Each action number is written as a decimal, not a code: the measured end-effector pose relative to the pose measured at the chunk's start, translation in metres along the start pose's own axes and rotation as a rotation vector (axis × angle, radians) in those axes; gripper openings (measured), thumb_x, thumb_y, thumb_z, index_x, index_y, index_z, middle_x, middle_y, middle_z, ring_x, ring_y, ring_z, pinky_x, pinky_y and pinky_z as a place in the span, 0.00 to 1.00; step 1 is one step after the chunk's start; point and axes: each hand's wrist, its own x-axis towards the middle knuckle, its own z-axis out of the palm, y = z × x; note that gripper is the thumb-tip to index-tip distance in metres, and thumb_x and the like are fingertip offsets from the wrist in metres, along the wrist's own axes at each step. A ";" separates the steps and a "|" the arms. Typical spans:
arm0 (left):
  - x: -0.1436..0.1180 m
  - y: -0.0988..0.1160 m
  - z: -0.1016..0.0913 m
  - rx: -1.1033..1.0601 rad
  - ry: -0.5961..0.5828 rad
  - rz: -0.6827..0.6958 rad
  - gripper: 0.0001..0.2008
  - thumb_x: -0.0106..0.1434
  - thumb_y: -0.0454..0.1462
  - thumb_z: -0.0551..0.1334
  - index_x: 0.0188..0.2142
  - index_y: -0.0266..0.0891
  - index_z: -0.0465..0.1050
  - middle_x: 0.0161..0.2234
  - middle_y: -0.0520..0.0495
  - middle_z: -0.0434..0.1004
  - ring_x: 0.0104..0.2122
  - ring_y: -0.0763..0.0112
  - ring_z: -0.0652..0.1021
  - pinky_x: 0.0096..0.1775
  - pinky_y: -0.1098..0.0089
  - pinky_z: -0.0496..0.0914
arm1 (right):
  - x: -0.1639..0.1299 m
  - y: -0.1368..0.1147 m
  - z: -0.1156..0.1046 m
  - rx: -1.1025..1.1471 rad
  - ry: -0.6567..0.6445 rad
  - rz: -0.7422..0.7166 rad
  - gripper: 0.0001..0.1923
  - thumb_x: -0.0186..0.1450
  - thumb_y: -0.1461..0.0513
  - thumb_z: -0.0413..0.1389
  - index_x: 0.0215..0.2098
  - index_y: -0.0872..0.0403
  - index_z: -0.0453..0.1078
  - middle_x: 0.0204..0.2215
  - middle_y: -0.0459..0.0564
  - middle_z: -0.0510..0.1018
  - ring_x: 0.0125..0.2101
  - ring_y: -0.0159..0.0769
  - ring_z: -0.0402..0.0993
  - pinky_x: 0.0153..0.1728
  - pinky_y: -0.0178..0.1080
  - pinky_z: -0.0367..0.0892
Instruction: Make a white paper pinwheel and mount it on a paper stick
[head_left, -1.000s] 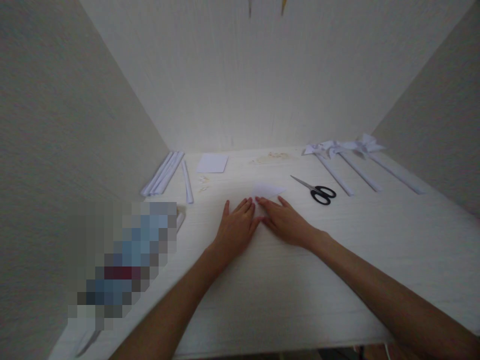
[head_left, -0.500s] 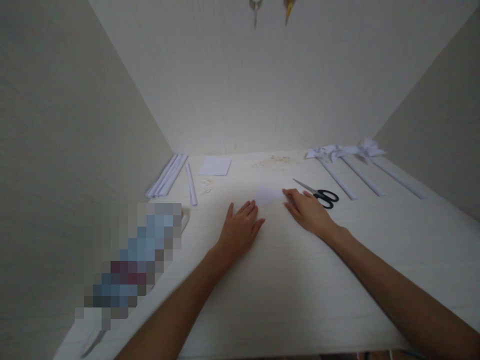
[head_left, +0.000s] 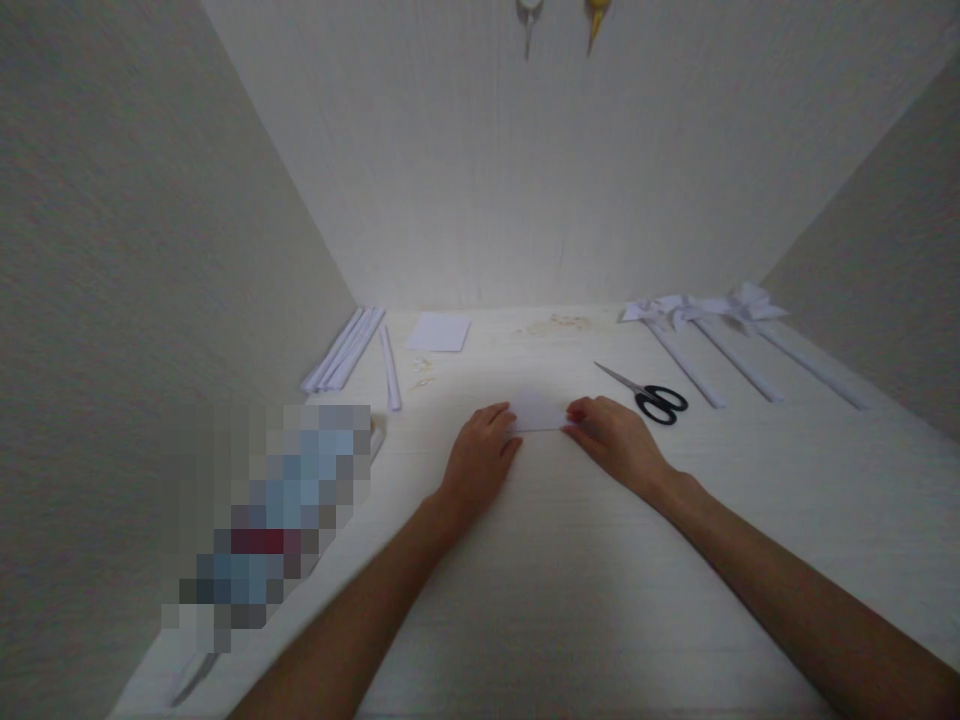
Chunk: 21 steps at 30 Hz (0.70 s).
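Observation:
A small sheet of white paper (head_left: 538,411) lies on the table between my hands, its straight near edge facing me. My left hand (head_left: 480,460) grips the left edge, fingers bent on top and thumb at the near corner. At the right edge, my right hand (head_left: 619,438) pinches the paper between thumb and fingers. Its fingertips hide the right corners. Just beyond my right hand lie black-handled scissors (head_left: 651,397), touched by neither hand, blades pointing to the far left.
Several rolled paper tubes (head_left: 345,350) and a paper square (head_left: 439,332) lie far left. Paper sticks with bow-like tops (head_left: 705,345) lie far right. Small scraps (head_left: 559,324) are scattered near the back wall (head_left: 480,180). A blurred-out object (head_left: 277,510) is at left.
The paper showed a slanted, pointed shape; now its near edge runs straight across. My left hand's spread fingers have bent onto the left edge. My right hand has come slightly closer to me.

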 end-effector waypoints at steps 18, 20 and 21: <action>0.006 -0.003 -0.004 -0.405 0.196 -0.138 0.17 0.45 0.25 0.59 0.37 0.36 0.67 0.35 0.47 0.69 0.31 0.74 0.70 0.35 0.69 0.69 | 0.000 0.003 0.004 0.201 0.029 0.018 0.14 0.59 0.61 0.51 0.42 0.57 0.64 0.32 0.51 0.73 0.32 0.35 0.70 0.36 0.39 0.66; 0.006 -0.004 -0.003 -0.436 0.189 -0.190 0.19 0.44 0.26 0.60 0.38 0.36 0.67 0.34 0.48 0.70 0.29 0.75 0.70 0.35 0.69 0.69 | 0.001 0.002 0.004 0.208 0.017 0.025 0.14 0.59 0.62 0.51 0.43 0.57 0.64 0.32 0.51 0.73 0.31 0.35 0.70 0.36 0.39 0.65; 0.006 -0.005 -0.003 -0.463 0.175 -0.218 0.20 0.44 0.27 0.60 0.39 0.36 0.66 0.33 0.49 0.70 0.28 0.75 0.70 0.34 0.70 0.69 | 0.001 0.002 0.004 0.212 0.013 0.028 0.14 0.59 0.62 0.51 0.43 0.57 0.64 0.32 0.51 0.73 0.31 0.35 0.69 0.36 0.39 0.65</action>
